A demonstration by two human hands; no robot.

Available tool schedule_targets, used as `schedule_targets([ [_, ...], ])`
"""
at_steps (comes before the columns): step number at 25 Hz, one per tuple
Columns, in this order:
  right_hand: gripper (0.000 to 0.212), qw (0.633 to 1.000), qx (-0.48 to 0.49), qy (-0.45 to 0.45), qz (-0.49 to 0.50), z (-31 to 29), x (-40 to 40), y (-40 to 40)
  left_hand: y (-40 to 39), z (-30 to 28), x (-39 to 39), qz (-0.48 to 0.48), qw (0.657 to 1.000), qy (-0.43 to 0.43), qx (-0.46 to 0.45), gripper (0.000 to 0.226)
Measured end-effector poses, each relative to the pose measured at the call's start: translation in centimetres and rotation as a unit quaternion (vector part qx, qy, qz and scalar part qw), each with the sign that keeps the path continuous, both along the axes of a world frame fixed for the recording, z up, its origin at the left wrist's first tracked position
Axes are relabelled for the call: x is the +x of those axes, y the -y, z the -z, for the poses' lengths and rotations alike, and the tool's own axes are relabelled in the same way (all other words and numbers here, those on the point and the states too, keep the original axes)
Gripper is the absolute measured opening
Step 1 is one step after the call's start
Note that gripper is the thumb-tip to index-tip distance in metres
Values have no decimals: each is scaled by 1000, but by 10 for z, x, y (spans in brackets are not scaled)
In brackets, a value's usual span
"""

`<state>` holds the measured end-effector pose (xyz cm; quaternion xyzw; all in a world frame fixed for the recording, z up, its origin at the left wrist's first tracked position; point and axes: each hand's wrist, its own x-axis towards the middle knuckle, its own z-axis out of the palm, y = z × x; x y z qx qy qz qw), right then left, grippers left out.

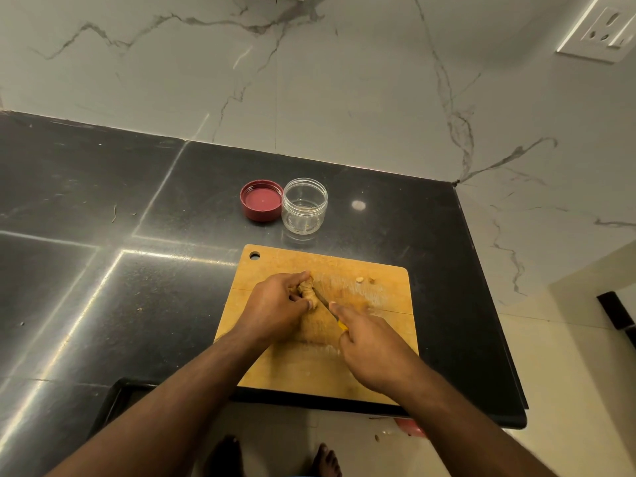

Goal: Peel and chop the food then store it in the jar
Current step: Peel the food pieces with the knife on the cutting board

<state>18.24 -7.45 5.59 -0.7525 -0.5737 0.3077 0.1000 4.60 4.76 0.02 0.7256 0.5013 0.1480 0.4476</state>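
Observation:
A knobby tan piece of ginger point(306, 290) lies on the wooden cutting board point(371, 294). My left hand point(275, 304) grips it between curled fingers and thumb. My right hand point(368, 342) holds a small knife point(327, 304) with a yellow handle, forefinger stretched along its back, the blade lying against the ginger's right side. Behind the board a clear jar point(304, 205) stands open, and its dark red lid point(261, 200) lies upside down to its left. Two small ginger bits point(364, 279) rest near the board's far edge.
The black stone counter point(103, 270) extends left of the board; its front edge and right edge are close to the board. A marble wall point(309, 80) rises behind. A wall socket point(605, 32) is at top right. Bare feet and scraps show on the floor below.

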Motion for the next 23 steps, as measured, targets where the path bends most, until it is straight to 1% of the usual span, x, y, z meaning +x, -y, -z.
schedule_targets([
  [3,55,1000,-1,12,-9,-1,4,10,0,-1,0,2,1000,-1,-2,59],
  [5,55,999,0,39,-6,-2,9,19,-1,-2,-1,2,1000,0,-5,60],
  [8,55,995,40,74,45,-3,24,25,-3,-3,-2,11,1000,-5,-9,61],
  [9,54,995,52,71,50,-3,28,25,-3,-3,-2,12,1000,-4,-11,61],
  [11,53,997,58,42,19,-2,28,25,-2,-3,-2,11,1000,0,-16,61],
  [15,52,999,30,23,-35,4,32,16,-1,-3,-1,7,1000,0,-17,60],
  [17,52,999,30,19,-19,8,38,8,-1,-3,-1,7,1000,0,-17,60],
  [20,52,996,69,8,53,12,45,6,-1,-3,-2,3,1000,5,-22,61],
  [23,52,997,68,-24,33,15,41,11,-1,-3,-2,1,1000,1,-23,61],
])
